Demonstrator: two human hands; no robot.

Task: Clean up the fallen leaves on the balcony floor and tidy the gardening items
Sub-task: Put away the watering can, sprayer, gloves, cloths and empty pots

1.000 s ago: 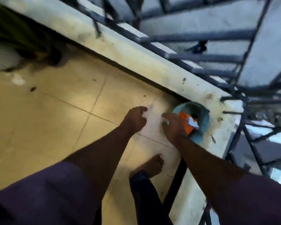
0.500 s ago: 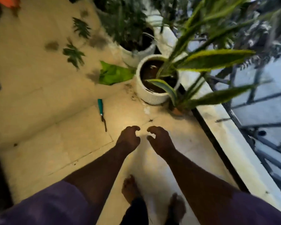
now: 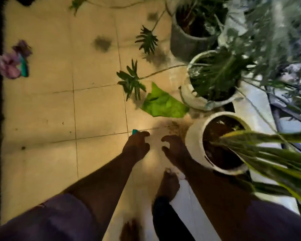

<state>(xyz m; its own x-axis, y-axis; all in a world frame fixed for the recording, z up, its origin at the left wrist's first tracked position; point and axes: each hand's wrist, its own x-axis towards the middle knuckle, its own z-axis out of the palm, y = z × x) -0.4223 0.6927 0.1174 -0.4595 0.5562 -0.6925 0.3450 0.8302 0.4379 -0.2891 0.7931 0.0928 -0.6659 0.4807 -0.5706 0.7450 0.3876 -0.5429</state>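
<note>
Both hands hang above the floor (image 3: pixel 42 110) with fingers loosely curled, holding nothing; the left hand (image 3: pixel 135 146) and right hand (image 3: pixel 174 147) sit slightly apart. Just ahead of them lies a broad green leaf (image 3: pixel 163 105), flat on the tile beside a white pot (image 3: pixel 195 145). It looks light, limp and easily torn, so pinching near the stem end seems best. A teal tool handle (image 3: pixel 134 131) peeks out at the left fingertips.

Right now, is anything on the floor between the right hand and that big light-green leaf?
Nothing solid that shows. Between the right hand and the light-green leaf lies bare tile with a scatter of spilled soil. The cream pot stands just beside the hand, off the path.
</note>
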